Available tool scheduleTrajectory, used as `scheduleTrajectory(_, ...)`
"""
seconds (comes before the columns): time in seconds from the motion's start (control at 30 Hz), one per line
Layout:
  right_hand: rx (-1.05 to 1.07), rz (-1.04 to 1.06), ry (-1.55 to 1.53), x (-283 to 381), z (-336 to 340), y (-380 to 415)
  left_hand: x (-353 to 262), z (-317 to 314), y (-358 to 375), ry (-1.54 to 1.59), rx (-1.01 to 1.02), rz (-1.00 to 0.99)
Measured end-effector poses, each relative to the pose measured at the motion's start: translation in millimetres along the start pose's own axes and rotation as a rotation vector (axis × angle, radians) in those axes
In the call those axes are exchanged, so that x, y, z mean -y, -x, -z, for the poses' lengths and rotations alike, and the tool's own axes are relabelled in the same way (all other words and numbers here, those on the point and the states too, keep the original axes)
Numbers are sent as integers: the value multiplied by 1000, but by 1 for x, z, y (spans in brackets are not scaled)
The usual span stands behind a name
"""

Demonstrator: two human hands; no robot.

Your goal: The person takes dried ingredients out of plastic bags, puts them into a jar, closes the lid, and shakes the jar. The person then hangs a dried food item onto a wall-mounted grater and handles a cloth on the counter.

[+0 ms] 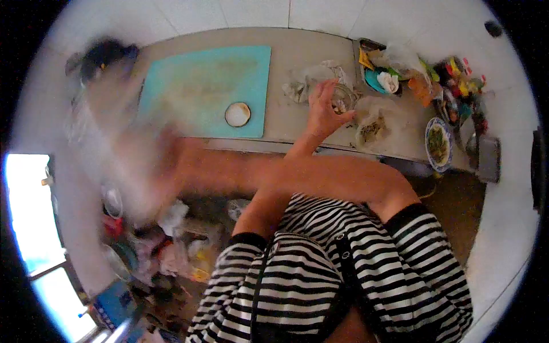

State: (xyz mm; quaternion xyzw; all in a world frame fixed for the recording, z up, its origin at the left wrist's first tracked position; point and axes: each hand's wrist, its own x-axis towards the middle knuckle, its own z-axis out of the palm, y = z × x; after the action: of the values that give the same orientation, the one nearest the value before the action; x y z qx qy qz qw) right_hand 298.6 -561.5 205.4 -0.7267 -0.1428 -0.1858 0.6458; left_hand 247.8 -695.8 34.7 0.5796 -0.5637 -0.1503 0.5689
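Note:
My left hand [325,111] is curled round the side of a clear glass jar [341,106], thumb and fingers on its rim, with small pale bits inside. Crossing over my left forearm, my right arm reaches far to the left. My right hand [166,163] is smeared by motion, so its fingers do not show. A large whitish blur [114,131] surrounds it, too smeared to name. On the turquoise cutting board [200,86] lies a round white lid [238,114] with a dark edge. Crumpled clear plastic bags [303,80] and a bag of dark dry bits [374,128] flank the jar.
A blue-rimmed plate of green food [438,144] sits at the counter's right edge. Behind it are a tray of packets [374,60] and several colourful bottles [466,80]. Bags and clutter [183,246] fill the lower left, near a bright window [37,217]. Tiled wall [251,12] closes the back.

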Motion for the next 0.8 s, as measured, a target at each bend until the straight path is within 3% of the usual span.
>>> scheduleTrajectory(0.07, 328, 115, -125, 29, -51, -14, 24, -11, 0, -31, -39, -49)
scheduleTrajectory(0.13, 465, 183, -164, 47, -70, -17, 27, -20, 8, -28, -46, -49)
scheduleTrajectory(0.3, 274, 295, -189, 38, -2, 19, 12, -3, -7, 45, 41, 27)
scheduleTrajectory(0.4, 287, -21, -37, 32, 60, 94, 20, -4, -3, -118, 23, -68)
scheduleTrajectory(0.47, 33, -327, 13, 33, 98, 155, 19, -1, -2, -62, 38, -28)
scheduleTrajectory(0.53, -381, -679, 509, 26, 127, 224, 11, 1, 0, -56, 57, 1)
scheduleTrajectory(0.57, -473, -866, 687, 14, 145, 262, 5, 2, -1, -76, 68, 16)
scheduleTrajectory(0.67, -808, -1080, 1178, 10, 172, 344, -2, 2, 1, -118, 100, 56)
scheduleTrajectory(0.77, -946, -1261, 1470, 3, 183, 382, -1, 6, -3, -140, 132, 25)
scheduleTrajectory(0.8, -968, -1373, 1323, -2, 186, 390, -1, 7, -5, -147, 144, 2)
